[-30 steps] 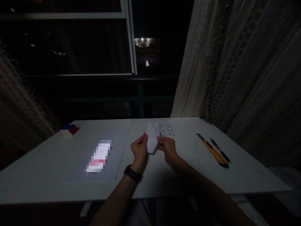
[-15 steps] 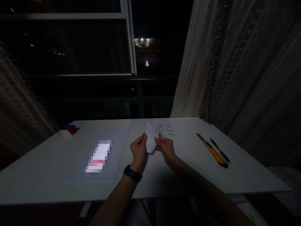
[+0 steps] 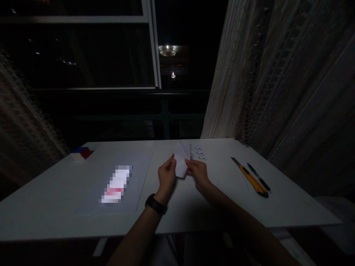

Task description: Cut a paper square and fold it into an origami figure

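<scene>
A folded white sheet of paper (image 3: 181, 160) with a pointed top is held up above the table between my two hands. My left hand (image 3: 167, 173), with a dark watch on its wrist, pinches the left edge, thumb on the near face. On the opposite edge, my right hand (image 3: 199, 173) grips the paper between thumb and curled fingers. Just behind the paper, small dark-marked pieces (image 3: 200, 152) lie in rows on the table; the paper hides some of them.
On the white table (image 3: 50, 207), a blurred-out bright phone-like rectangle (image 3: 116, 184) rests on a pale sheet (image 3: 144, 166). A red, blue and white cube (image 3: 81, 153) stands far left. A yellow utility knife (image 3: 251, 179) and a pen (image 3: 258, 176) lie right. Curtains (image 3: 222, 81) hang behind.
Both hands have shifted slightly to the right with the folded paper, which covers more of the left-hand marked pieces. Both still hold its edges.
</scene>
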Available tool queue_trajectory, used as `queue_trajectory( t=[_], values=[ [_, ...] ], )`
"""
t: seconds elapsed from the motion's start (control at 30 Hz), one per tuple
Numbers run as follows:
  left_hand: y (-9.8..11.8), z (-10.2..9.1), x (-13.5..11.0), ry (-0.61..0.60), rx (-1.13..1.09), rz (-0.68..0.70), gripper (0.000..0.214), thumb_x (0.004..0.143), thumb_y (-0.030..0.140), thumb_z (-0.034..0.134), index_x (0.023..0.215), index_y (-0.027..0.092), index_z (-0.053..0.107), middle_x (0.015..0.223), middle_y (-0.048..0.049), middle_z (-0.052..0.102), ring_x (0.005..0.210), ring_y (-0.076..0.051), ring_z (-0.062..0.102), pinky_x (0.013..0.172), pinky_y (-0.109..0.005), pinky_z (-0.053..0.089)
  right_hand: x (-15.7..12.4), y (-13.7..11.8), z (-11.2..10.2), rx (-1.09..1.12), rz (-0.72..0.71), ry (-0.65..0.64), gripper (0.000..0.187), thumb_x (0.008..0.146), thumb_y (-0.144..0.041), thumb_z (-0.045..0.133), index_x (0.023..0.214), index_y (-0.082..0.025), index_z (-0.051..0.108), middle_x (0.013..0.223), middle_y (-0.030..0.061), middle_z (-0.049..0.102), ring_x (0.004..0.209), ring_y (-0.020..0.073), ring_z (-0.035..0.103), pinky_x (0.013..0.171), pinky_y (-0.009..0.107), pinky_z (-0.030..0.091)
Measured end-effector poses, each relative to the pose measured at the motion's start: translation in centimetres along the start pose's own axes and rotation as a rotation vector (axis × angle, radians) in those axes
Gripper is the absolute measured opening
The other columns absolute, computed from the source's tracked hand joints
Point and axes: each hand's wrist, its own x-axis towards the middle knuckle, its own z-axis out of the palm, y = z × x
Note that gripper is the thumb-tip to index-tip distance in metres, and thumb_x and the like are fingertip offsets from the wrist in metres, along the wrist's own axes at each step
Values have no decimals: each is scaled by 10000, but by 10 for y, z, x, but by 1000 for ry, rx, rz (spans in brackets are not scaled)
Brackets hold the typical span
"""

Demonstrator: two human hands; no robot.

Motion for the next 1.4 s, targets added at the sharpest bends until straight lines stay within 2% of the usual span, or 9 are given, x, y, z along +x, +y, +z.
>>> queue_trajectory(
  t=[0.3,0.57,0.73,0.87,1.1,1.23,1.4],
  values=[
    [0,-1,-1,39,41,72,387,699,291,624,1056,142,618,1020,-115,649,964,-226,589,875,-362,427,-2,0,2,-50,26,-30,297,539,-384,722,590,-115,607,558,43,634,495,142,590,484,260,506],
    [-1,-2,1,35,83,85,373,703,289,616,1047,144,624,1039,-106,642,972,-227,585,876,-356,427,-2,2,1,-77,38,-43,288,554,-375,718,583,-114,602,531,37,619,462,128,574,454,246,504],
    [-2,-3,2,39,59,84,370,708,282,608,1050,142,622,1026,-107,648,977,-224,583,886,-356,420,-3,2,2,-101,107,-84,274,547,-342,729,554,-108,587,569,57,636,487,141,596,469,259,519],
    [-1,-3,2,31,33,68,371,697,268,619,1043,133,624,1029,-114,645,970,-224,586,884,-361,421,-2,3,0,-121,100,-89,265,547,-330,731,552,-106,590,526,48,618,477,143,592,463,260,521],
    [4,-3,3,75,10,78,335,694,227,620,1013,128,638,1026,-115,647,970,-212,585,897,-352,409,-4,2,2,-146,158,-146,247,565,-311,725,539,-105,590,513,44,620,439,125,580,448,238,520],
    [4,-5,5,68,44,83,336,690,222,623,1011,120,638,1010,-121,652,935,-215,598,873,-361,422,-3,3,3,-156,146,-123,241,553,-283,734,522,-107,573,445,20,585,399,118,563,430,230,513],
    [0,-6,7,74,45,84,349,705,233,610,1035,123,627,1025,-121,646,949,-219,591,879,-367,416,-2,5,3,-154,121,-132,253,554,-304,733,533,-109,573,459,11,587,400,102,556,446,220,512]
  ],
)
